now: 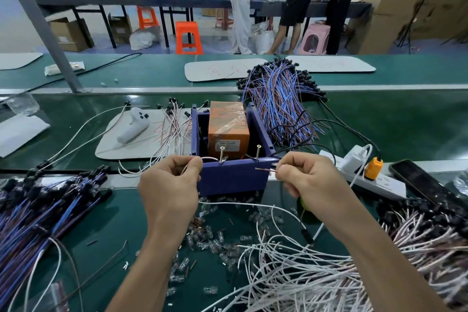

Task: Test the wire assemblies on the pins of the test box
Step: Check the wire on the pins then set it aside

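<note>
The blue test box (233,177) stands at the middle of the green bench with an orange unit (228,129) inside. Two brass screw pins rise from its front wall, the left pin (222,153) and the right pin (258,151). My left hand (172,185) pinches a white wire end (211,158) that reaches the left pin. My right hand (306,177) pinches a reddish wire end (263,169), its bare tip just below and right of the right pin, apart from it. The wire's slack (253,204) loops down between my wrists.
Blue-red wire bundles lie at left (43,213) and behind the box (281,99). A white wire heap (329,268) sits at lower right. Small clear connectors (210,240) litter the bench. A power strip (364,172), a phone (420,180) and a white controller (134,124) lie nearby. People stand at the far table.
</note>
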A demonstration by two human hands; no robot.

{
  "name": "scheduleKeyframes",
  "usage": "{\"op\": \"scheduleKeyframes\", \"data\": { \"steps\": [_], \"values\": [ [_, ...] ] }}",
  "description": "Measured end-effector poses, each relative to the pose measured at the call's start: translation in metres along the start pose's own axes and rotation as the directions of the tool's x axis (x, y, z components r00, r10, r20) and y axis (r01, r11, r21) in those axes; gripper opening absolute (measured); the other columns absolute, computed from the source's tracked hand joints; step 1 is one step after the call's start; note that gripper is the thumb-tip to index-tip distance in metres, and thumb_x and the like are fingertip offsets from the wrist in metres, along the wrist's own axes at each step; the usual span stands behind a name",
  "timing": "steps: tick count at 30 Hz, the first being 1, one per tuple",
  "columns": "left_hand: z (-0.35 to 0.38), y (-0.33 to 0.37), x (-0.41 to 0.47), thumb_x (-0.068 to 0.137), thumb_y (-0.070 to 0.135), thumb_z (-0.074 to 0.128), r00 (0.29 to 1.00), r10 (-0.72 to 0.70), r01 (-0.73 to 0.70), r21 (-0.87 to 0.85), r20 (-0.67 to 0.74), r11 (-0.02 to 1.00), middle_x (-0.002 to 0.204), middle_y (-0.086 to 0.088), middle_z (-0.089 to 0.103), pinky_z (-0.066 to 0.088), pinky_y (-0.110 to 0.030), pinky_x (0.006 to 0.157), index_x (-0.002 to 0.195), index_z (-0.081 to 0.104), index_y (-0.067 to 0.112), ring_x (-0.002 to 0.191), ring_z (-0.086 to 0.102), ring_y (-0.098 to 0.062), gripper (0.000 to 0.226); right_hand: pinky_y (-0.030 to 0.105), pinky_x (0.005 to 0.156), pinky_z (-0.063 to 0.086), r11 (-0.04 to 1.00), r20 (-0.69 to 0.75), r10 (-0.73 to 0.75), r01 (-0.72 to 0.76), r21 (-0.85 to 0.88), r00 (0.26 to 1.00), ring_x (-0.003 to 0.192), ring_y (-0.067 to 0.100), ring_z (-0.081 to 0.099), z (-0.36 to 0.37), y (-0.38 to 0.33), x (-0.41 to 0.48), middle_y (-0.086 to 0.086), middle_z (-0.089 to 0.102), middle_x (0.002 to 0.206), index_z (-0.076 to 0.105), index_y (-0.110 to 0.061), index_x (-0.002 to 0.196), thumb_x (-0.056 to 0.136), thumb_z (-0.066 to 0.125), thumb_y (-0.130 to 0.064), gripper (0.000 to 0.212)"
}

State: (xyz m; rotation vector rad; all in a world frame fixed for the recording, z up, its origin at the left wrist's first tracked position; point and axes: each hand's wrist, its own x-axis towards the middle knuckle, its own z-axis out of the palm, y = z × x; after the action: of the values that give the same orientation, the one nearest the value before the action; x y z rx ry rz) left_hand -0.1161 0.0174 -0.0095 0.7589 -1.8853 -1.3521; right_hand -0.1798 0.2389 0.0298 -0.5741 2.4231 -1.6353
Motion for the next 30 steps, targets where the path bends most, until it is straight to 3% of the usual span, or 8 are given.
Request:
{"op": "scheduleKeyframes", "data": {
  "steps": [3,7,17,30],
  "values": [
    [0.002,-0.001,-0.001,0.086,0.023,0.082,0.999,0.003,-0.003,-0.001,-0.048,1.000,0.058,0.016,0.069,0.045,-0.017,0.041,0.067,0.072,0.031,0.044,0.060,-0.002,0.023,0.018,0.045,0.029,1.000,0.022,0.001,0.000,-0.005,1.000,0.046,0.010,0.035,0.000,0.001,0.001,0.000,0.051,0.052,0.066,-0.014,0.076,0.095,0.062,-0.015,0.020],
    [0.004,-0.002,0.000,0.087,0.027,0.082,0.998,-0.012,0.013,0.023,-0.065,1.000,0.058,0.016,0.070,0.056,-0.035,0.051,0.070,0.072,0.030,0.046,0.063,-0.003,0.019,0.021,0.047,0.030,1.000,0.010,0.011,-0.011,-0.001,1.000,0.048,0.012,0.037,0.002,0.004,0.003,0.001,0.051,0.051,0.066,-0.015,0.075,0.096,0.062,-0.014,0.021],
    [0.008,-0.002,0.001,0.086,0.027,0.083,0.999,-0.021,0.021,-0.007,-0.049,1.000,0.059,0.014,0.071,0.063,-0.040,0.061,0.072,0.074,0.029,0.051,0.068,-0.004,0.017,0.014,0.045,0.035,0.984,-0.068,-0.016,0.004,-0.178,0.998,0.039,0.003,0.037,-0.001,0.003,0.013,0.004,0.067,0.058,0.057,-0.023,0.080,0.099,0.060,-0.020,0.020],
    [0.014,-0.006,0.003,0.086,0.027,0.084,0.998,-0.025,0.024,-0.034,-0.054,0.999,0.057,0.012,0.070,0.058,-0.032,0.055,0.070,0.073,0.030,0.049,0.068,-0.006,0.019,0.011,0.050,0.037,0.957,-0.064,-0.031,0.011,-0.291,0.997,0.041,0.001,0.047,0.001,0.001,0.019,-0.010,0.069,0.058,0.065,-0.023,0.072,0.098,0.063,-0.020,0.026]
  ]
}}
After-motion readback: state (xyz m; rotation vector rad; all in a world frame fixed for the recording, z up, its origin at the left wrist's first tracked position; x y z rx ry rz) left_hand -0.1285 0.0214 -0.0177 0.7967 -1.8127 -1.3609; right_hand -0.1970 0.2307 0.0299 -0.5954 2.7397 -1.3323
